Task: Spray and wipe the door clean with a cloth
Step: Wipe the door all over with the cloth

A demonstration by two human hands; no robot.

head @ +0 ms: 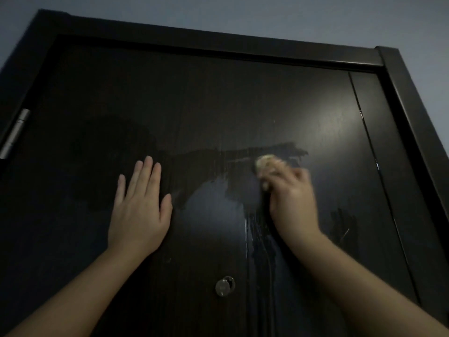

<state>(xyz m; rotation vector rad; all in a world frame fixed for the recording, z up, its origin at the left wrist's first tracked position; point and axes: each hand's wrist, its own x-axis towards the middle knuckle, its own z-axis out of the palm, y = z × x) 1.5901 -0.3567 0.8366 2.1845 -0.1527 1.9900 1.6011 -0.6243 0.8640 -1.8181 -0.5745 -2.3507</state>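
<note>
A dark brown door (194, 98) fills the view, seen from below. Wet streaks and smears glisten across its middle and run down under my right hand. My left hand (141, 210) lies flat against the door with its fingers straight and spread. My right hand (291, 200) grips a small pale cloth (266, 165) bunched against the door at the top of the wet patch; the hand and cloth look blurred. No spray bottle is in view.
A round peephole fitting (224, 286) sits low in the door's centre. A silver hinge (15, 132) shows on the left edge. The black door frame (413, 113) runs along the top and right, with a grey-blue wall (243, 13) above.
</note>
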